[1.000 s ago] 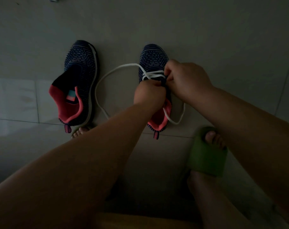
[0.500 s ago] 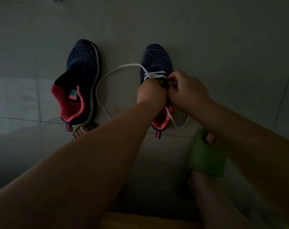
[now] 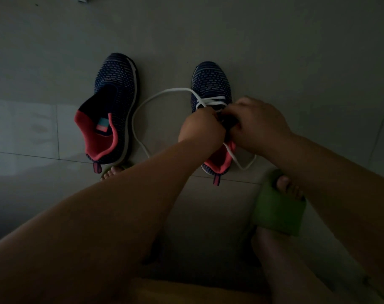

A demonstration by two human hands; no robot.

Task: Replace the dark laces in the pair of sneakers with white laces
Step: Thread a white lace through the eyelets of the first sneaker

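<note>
Head view, dim light. Right sneaker (image 3: 210,84) stands on the tiled floor (image 3: 296,62), toe pointing away from the person, long axis running straight out from the body. Left hand (image 3: 201,128) and right hand (image 3: 259,121) meet over its midfoot, both with fingers curled in at the eyelet zone; each appears to pinch the white lace (image 3: 164,92), though the fingertips are hidden. Lace already crosses the lowest eyelets near the toe. One free length loops wide to the left between the shoes; the other trails down past the heel on the right.

Judgement: next eyelet pair lies directly under the hands, toward the heel, both hands about equally near.

Left sneaker (image 3: 114,99) sits well apart to the left, no lace in it. Its insole carries a small teal and pink label (image 3: 103,126); writing not legible.

Green slipper (image 3: 278,209) on the person's foot, near right.
</note>
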